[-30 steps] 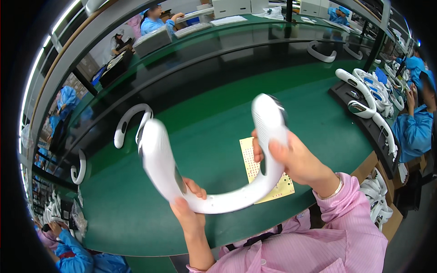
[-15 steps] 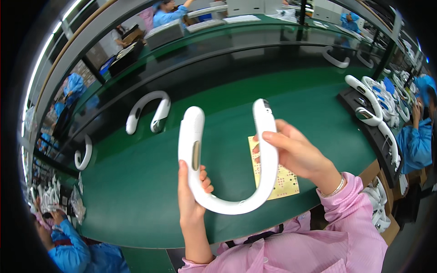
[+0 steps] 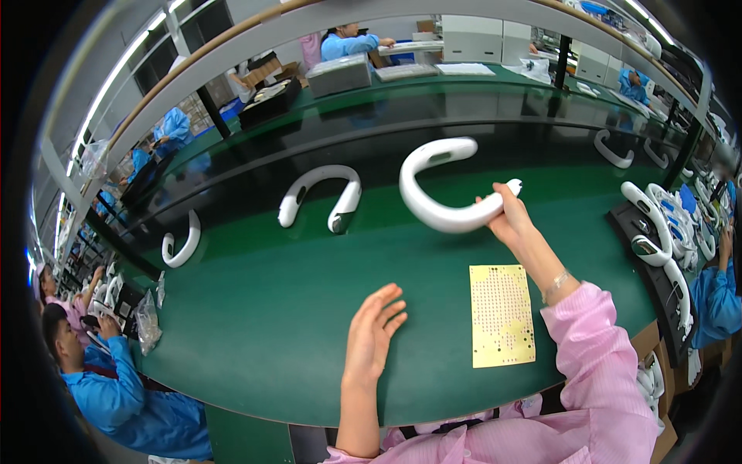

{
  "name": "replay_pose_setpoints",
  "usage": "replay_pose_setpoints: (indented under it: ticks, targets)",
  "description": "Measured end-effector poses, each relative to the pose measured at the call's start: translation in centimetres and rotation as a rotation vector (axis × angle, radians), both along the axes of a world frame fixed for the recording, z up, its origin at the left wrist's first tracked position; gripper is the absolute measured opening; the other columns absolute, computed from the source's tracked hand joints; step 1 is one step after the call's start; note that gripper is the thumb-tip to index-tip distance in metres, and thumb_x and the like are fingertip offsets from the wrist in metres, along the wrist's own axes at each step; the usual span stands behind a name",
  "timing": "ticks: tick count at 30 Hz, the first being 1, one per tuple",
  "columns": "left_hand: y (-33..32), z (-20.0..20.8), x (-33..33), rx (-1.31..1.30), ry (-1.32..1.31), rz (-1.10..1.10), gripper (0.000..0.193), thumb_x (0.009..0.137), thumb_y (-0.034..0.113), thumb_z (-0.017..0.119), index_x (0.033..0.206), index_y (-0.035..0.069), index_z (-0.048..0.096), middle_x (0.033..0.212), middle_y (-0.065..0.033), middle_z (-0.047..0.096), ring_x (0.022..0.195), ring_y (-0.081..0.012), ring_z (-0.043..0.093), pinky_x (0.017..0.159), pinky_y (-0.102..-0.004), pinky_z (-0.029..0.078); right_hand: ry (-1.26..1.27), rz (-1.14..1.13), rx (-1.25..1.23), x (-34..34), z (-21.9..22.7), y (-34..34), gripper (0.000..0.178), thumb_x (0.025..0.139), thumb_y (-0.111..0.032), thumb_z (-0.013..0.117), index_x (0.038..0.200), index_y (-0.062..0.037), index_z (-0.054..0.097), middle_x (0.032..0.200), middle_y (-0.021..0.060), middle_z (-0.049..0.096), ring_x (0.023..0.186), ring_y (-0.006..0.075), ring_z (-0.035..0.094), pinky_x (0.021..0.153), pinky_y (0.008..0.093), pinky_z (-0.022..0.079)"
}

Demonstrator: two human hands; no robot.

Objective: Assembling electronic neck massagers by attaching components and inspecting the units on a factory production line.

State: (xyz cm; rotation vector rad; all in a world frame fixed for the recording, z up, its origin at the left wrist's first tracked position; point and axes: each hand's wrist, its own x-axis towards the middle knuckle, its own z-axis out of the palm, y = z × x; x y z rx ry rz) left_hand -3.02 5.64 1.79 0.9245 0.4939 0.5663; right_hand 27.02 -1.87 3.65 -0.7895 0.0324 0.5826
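Note:
My right hand (image 3: 512, 220) grips one arm of a white U-shaped neck fan (image 3: 427, 205), close to its tip. The fan is held out above the far part of the green table (image 3: 309, 309), with its opening turned to the right. My left hand (image 3: 371, 336) is open and holds nothing; its fingers are stretched and slightly bent over the table. Between my forearms, nearer the right one, lies a yellow sheet (image 3: 502, 317) with rows of small dark marks. Another white neck fan (image 3: 355, 191) rests beyond my left hand, and a third neck fan (image 3: 193, 232) lies farther left.
At the right, a black tray (image 3: 627, 224) carries white neck fans (image 3: 657, 216) beside a pile of white parts. A clear plastic bag (image 3: 147, 323) lies at the left edge. Co-workers in blue sit at both sides. A dark raised strip (image 3: 464, 127) crosses behind the table.
My left hand has let go of the neck fan and is now open. My right hand has carried the fan away from me and turned it sideways. The yellow sheet is uncovered.

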Motion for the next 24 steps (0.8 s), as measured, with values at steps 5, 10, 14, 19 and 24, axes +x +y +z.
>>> replay_pose_setpoints:
  ticks: [5, 10, 14, 19, 24]
  targets:
    - [-0.1, -0.6, 0.2, -0.004, 0.034, 0.03, 0.022, 0.09, 0.014, 0.05, 0.106, 0.002, 0.058, 0.103, -0.0079, 0.061, 0.089, -0.015, 0.057, 0.08, -0.0286, 0.046, -0.01, 0.286, -0.469, 5.2, -4.9, 5.1, 0.052, 0.094, -0.033, 0.046, 0.126, 0.0063, 0.033, 0.125, 0.0279, 0.041, 0.11, 0.0397, 0.051, 0.09, 0.0467, 0.049]
    - [-0.2, -0.4, -0.1, -0.01, 0.012, 0.037, 0.014, 0.089, 0.01, 0.051, 0.099, 0.004, 0.059, 0.094, -0.0062, 0.061, 0.084, -0.0134, 0.057, 0.076, -0.0272, 0.045, -0.774, 0.522, -0.691, -2.4, -5.3, 14.2, 0.031, 0.083, -0.024, 0.06, 0.102, 0.0013, 0.059, 0.094, 0.0161, 0.063, 0.085, 0.0237, 0.063, 0.074, 0.0326, 0.052]
    - [0.5, -1.2, -1.0, -0.007, 0.032, 0.069, 0.013, 0.089, 0.011, 0.052, 0.098, 0.004, 0.059, 0.092, -0.005, 0.062, 0.082, -0.0122, 0.057, 0.075, -0.026, 0.045, -1.011, 0.439, -1.091, -9.1, -5.7, 22.3, 0.08, 0.075, -0.057, 0.062, 0.121, 0.0061, 0.048, 0.121, 0.0229, 0.049, 0.115, 0.0347, 0.047, 0.095, 0.0399, 0.041]
    - [1.0, -1.2, -1.0, 0.028, 0.039, 0.114, 0.013, 0.088, 0.01, 0.053, 0.099, 0.003, 0.059, 0.091, -0.0055, 0.062, 0.082, -0.0121, 0.057, 0.074, -0.0254, 0.046, -0.799, 0.248, -1.239, -8.9, -5.0, 24.4, 0.081, 0.066, -0.038, 0.074, 0.124, 0.0074, 0.039, 0.125, 0.0251, 0.043, 0.117, 0.0355, 0.042, 0.097, 0.0432, 0.038]
    - [1.4, -1.1, -1.3, 0.127, -0.026, 0.269, 0.015, 0.088, 0.007, 0.052, 0.101, 0.002, 0.057, 0.096, -0.0073, 0.06, 0.084, -0.0123, 0.057, 0.074, -0.0259, 0.047, -0.537, 0.301, -0.567, -8.2, -0.1, 18.1, 0.069, 0.064, -0.008, 0.064, 0.122, 0.0021, 0.028, 0.109, 0.0237, 0.053, 0.091, 0.0306, 0.06, 0.063, 0.0316, 0.054]
